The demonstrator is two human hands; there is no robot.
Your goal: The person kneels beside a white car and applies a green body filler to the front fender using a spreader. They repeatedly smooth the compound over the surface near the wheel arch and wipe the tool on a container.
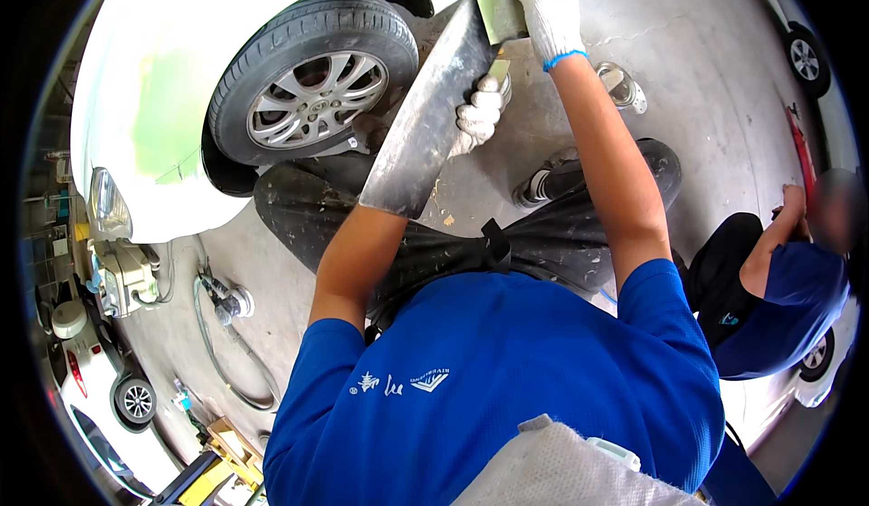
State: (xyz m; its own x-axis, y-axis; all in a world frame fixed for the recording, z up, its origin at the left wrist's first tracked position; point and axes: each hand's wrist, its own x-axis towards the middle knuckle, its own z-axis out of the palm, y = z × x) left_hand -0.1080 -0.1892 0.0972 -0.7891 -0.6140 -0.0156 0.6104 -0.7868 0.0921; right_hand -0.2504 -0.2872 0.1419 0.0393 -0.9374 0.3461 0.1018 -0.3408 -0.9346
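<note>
My left hand (480, 117), in a white glove, has its fingers curled round the right edge of a long dark flat board (425, 117) with grey smears. The board slants over my left forearm and hides part of that hand. A small yellow-green piece (500, 70) sticks up beside its fingers; its kind is unclear. Farther forward, my right hand (550, 8), in a white glove with a blue cuff, grips a flat light-green piece (498, 6) at the board's far end. The white car (154, 62), with pale green patches on its body, stands close by on the left.
A car wheel (317, 99) is just left of the board. On the floor at left lie a sander (233, 302) and its hose (258, 370). A round metal can (617, 82) stands beyond my right forearm. Another person (778, 280) crouches at right.
</note>
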